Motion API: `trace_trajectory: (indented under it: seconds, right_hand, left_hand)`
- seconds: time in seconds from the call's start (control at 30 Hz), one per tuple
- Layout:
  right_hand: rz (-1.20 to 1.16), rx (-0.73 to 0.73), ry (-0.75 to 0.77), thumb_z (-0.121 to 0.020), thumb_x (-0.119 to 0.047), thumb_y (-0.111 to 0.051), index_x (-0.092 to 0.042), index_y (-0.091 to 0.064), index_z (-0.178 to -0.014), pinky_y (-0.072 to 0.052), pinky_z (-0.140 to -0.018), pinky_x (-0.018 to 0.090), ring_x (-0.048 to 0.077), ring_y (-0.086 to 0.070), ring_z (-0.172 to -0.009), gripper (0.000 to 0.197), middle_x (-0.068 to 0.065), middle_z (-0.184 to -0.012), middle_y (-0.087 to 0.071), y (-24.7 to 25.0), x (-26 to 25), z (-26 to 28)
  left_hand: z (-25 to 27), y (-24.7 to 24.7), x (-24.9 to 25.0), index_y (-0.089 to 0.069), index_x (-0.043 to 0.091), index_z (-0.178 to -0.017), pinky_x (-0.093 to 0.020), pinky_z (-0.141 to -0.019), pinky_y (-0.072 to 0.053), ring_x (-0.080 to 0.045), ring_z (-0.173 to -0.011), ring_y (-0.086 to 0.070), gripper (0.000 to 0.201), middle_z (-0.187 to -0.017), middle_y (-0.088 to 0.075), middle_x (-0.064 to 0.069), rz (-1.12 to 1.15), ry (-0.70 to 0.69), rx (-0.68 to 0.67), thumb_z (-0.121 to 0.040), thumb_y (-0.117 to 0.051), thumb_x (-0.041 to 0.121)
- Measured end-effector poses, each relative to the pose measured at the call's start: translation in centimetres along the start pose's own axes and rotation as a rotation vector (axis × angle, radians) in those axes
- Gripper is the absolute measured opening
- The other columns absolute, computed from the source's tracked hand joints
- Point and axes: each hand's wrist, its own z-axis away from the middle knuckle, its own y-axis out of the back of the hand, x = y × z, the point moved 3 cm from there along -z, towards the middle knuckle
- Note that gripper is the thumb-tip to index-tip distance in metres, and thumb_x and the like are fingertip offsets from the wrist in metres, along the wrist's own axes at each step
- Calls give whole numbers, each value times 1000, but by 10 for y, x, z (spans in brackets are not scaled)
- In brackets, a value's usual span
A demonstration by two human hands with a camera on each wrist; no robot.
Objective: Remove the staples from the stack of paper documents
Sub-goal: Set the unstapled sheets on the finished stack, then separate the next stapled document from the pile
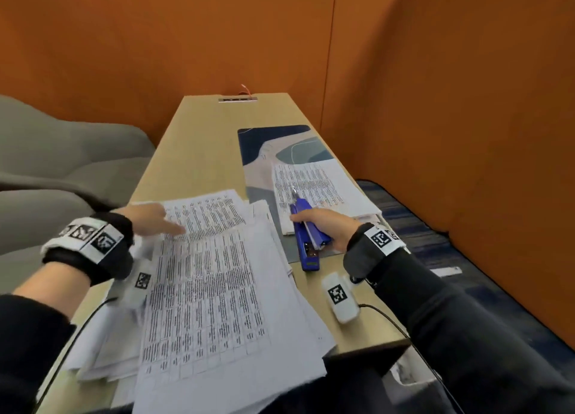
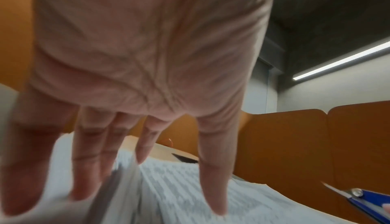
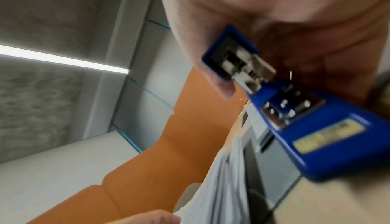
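Midway, seemingly: left hand [image 1: 149, 219] flat, fingers straight, on the loose stack [image 1: 211, 283]; right hand [image 1: 323, 227] grips the blue staple remover [image 1: 306, 236]; second pile [image 1: 317, 189] waits beyond.

Orange padded booth walls [image 1: 435, 71]; grey sofa [image 1: 62, 164] left; wooden table [image 1: 199, 152]; dark blue carpet [image 1: 466, 273]; ceiling strip light [image 2: 342, 60].

I sat in an office booth, orange padded partition walls [image 1: 186, 40] around me, a narrow wooden bench [image 1: 199, 152] with printed table sheets [image 1: 205, 289], a grey upholstered seat [image 1: 62, 164] alongside, linear ceiling light [image 2: 337, 62] overhead
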Motion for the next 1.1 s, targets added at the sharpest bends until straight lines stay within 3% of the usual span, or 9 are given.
trace_trajectory:
  seconds: [0.1,0.2,0.37,0.43,0.5,0.63,0.77,0.93,1.1]
  right_hand:
    - [-160,247,5,-94,-26,-61,-14,-51,-87,-46,-55,28,18,-54,-58,17,6,-70,-54,27,17,0]
    - [-430,375,93,-94,-22,-59,-13,-52,-95,-54,-73,37,26,-60,-73,12,11,-80,-57,64,26,1]
    - [-635,290,70,-93,-20,-57,-11,-50,-121,-58,-62,41,35,-70,-76,30,17,-102,-60,86,37,9]
    - [-701,288,77,-91,-18,-59,-12,-49,-128,-59,-60,43,39,-71,-91,39,18,-116,-59,84,41,9]
    - [-760,333,121,-90,-18,-59,-12,-50,-127,-59,-65,45,40,-66,-107,38,17,-122,-61,85,43,8]
    - [-809,401,197,-92,-18,-56,-12,-52,-105,-56,-80,43,34,-66,-101,15,15,-114,-67,95,40,14]
    - [-729,292,138,-94,-14,-52,-10,-47,-102,-55,-75,47,34,-63,-75,10,18,-89,-59,96,39,21]
    - [-680,197,81,-92,-15,-56,-13,-50,-123,-58,-73,47,41,-70,-84,31,18,-108,-61,82,47,12]
    - [-798,290,129,-86,-14,-62,-15,-52,-102,-52,-91,56,40,-60,-115,19,13,-106,-59,93,47,1]
  left_hand:
    - [-14,-24,-17,-39,14,-139,-36,-86,-53,-25,-111,-53,77,-135,-48,-10,82,7,-35,-77,-76,41]
    - [-16,-35,-16,-48,21,-119,-42,-78,-58,-29,-95,-63,68,-111,-55,-6,115,-21,-53,-66,-85,40]
    - [-19,-38,-5,-58,14,-116,-33,-75,-55,-25,-90,-63,57,-105,-62,-6,56,-105,-48,-68,-85,29]
    - [-17,-35,-4,-62,11,-115,-30,-84,-49,-22,-97,-61,55,-111,-64,-3,10,-152,-30,-71,-82,37]
    - [-12,-36,-2,-66,8,-105,-28,-76,-50,-20,-88,-65,41,-97,-70,-2,123,-203,-64,-77,-77,36]
    - [1,-39,15,-64,5,-102,-41,-76,-59,-31,-83,-70,17,-101,-70,-20,731,-283,-216,-86,-66,7]
    - [7,-38,39,-63,10,-96,-35,-58,-60,-24,-62,-71,12,-88,-70,-21,877,-300,-142,-86,-64,2]
    - [5,-49,52,-62,13,-99,-40,-63,-59,-26,-64,-69,13,-87,-70,-19,998,-264,-121,-90,-60,4]
    - [4,-55,69,-60,9,-99,-35,-58,-60,-23,-63,-70,9,-88,-69,-18,1013,-356,-189,-92,-56,5]
